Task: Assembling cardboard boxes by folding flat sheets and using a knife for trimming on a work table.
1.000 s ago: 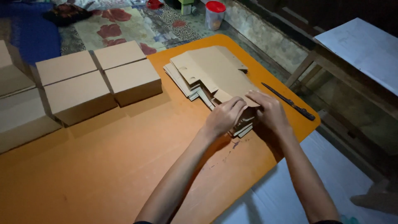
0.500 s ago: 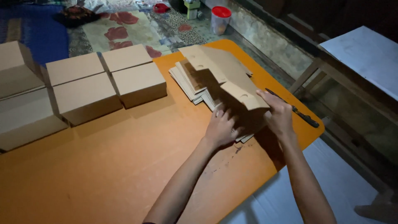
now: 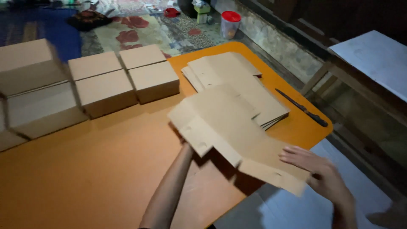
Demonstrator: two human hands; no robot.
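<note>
A flat brown cardboard box blank [image 3: 231, 131] hangs tilted above the orange table [image 3: 93, 169], lifted off the stack of flat blanks [image 3: 237, 80] behind it. My right hand [image 3: 322, 174] grips its near right edge, fingers on top. My left forearm [image 3: 169, 186] reaches up under the blank's left part; the left hand itself is hidden behind the cardboard, apparently holding it from beneath.
Several folded brown boxes [image 3: 127, 80] stand in rows on the table's left and back. A dark knife [image 3: 303, 108] lies near the table's right edge. A red-lidded jar [image 3: 231, 23] and patterned mats sit on the floor beyond. A pale board [image 3: 373, 57] rests at right.
Both hands went from pressing on the stack's near corner to lifting the top blank and pulling it toward me, off the stack. The view shifted closer.
</note>
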